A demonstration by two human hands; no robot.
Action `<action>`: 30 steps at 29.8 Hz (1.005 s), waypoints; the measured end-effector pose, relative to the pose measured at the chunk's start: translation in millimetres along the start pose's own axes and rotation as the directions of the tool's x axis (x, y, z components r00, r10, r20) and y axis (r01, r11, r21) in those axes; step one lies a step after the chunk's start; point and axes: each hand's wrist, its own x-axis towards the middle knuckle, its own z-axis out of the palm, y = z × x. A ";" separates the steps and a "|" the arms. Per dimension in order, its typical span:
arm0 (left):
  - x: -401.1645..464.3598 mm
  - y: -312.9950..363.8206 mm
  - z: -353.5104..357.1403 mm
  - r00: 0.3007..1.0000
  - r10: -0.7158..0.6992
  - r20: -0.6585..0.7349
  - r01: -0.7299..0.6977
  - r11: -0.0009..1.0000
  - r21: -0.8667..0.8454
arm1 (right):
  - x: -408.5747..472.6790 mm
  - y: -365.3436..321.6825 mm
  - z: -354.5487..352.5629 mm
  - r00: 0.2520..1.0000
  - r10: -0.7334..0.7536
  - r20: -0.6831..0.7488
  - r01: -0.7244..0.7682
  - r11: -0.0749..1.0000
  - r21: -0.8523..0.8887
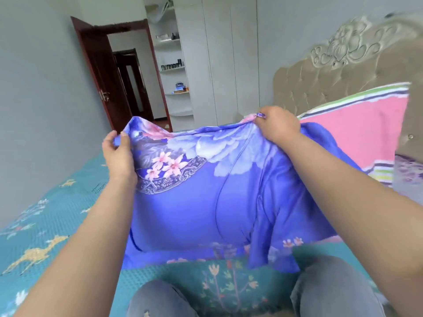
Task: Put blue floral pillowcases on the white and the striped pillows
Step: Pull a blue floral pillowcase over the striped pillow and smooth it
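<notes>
Your left hand [117, 154] and right hand [278, 126] pinched the blue floral pillowcase [201, 202] at its top corners, ten and one o'clock. The fabric looked soft, light and slippery.

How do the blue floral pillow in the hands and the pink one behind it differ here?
The blue floral pillow is gripped at its top corners by the left hand and right hand; the pink striped pillow is untouched. The blue one stands on the bed in front of the person, while the pink one leans against the headboard. The blue one has flower prints; the pink one has striped ends. Both stand upright on the bed.
</notes>
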 end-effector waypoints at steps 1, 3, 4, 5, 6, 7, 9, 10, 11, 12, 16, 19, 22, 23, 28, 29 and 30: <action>3.1 -8.2 -1.2 0.998 0.031 0.049 -0.038 0.988 0.147 | 8.7 -6.4 2.9 0.998 0.012 0.069 -0.010 1.000 -0.026; -4.7 -38.5 -1.2 0.975 -0.017 0.219 -0.096 0.866 0.491 | 8.9 -4.9 23.4 0.968 0.033 0.250 -0.010 0.996 -0.091; -12.4 -57.7 0.2 0.953 -0.088 0.291 -0.130 0.750 0.649 | 2.3 -2.4 39.2 0.939 0.036 0.341 0.006 0.993 -0.122; -25.4 -77.8 -3.0 0.929 -0.186 0.319 -0.144 0.613 0.777 | -8.6 -1.4 61.9 0.895 0.042 0.443 0.026 0.989 -0.145; -38.0 -98.3 -5.7 0.905 -0.258 0.339 -0.180 0.489 0.853 | -22.5 2.6 81.0 0.853 0.057 0.519 0.042 0.983 -0.177; -51.7 -113.8 -8.4 0.887 -0.319 0.333 -0.197 0.391 0.899 | -39.5 6.8 97.9 0.811 0.070 0.582 0.067 0.975 -0.210; -72.2 -136.6 -15.6 0.874 -0.401 0.274 -0.190 0.237 0.953 | -69.8 13.9 131.1 0.732 0.075 0.677 0.095 0.973 -0.211; -76.5 -143.5 -17.9 0.867 -0.426 0.260 -0.209 0.163 0.964 | -82.1 19.8 141.3 0.709 0.083 0.700 0.084 0.976 -0.201; -79.1 -146.2 -19.2 0.858 -0.457 0.236 -0.214 0.101 0.972 | -90.4 23.6 151.3 0.700 0.086 0.709 0.078 0.978 -0.195; -78.7 -144.4 -18.9 0.853 -0.471 0.225 -0.222 0.063 0.973 | -93.8 26.1 156.5 0.714 0.083 0.695 0.074 0.978 -0.193; -65.8 -145.1 -16.4 0.818 -0.527 0.231 -0.231 0.067 0.971 | -88.9 8.5 162.5 0.812 -0.124 0.570 0.247 0.958 -0.144; -54.4 -142.6 -15.2 0.787 -0.580 0.211 -0.077 0.248 0.966 | -99.3 -13.5 170.7 0.758 -0.312 0.572 0.350 0.936 0.048; -42.2 -127.7 -17.7 0.698 -0.693 0.179 0.258 0.478 0.840 | -107.4 -21.0 180.5 0.673 -0.330 0.663 0.323 0.936 0.138; -40.8 -122.5 -16.8 0.673 -0.716 0.186 0.327 0.514 0.793 | -109.0 -23.7 184.2 0.644 -0.326 0.692 0.316 0.937 0.148; -84.7 -109.9 51.5 0.648 -0.647 0.401 0.221 0.664 0.714 | -112.2 -24.3 210.1 0.589 -0.300 0.750 0.141 0.952 0.270; -100.6 -114.5 63.9 0.623 -0.654 0.429 0.178 0.653 0.736 | -114.0 -18.2 215.1 0.588 -0.296 0.753 0.079 0.947 0.310; -111.5 -118.3 69.7 0.603 -0.663 0.444 0.130 0.631 0.765 | -115.0 -12.6 216.1 0.593 -0.289 0.752 0.017 0.938 0.347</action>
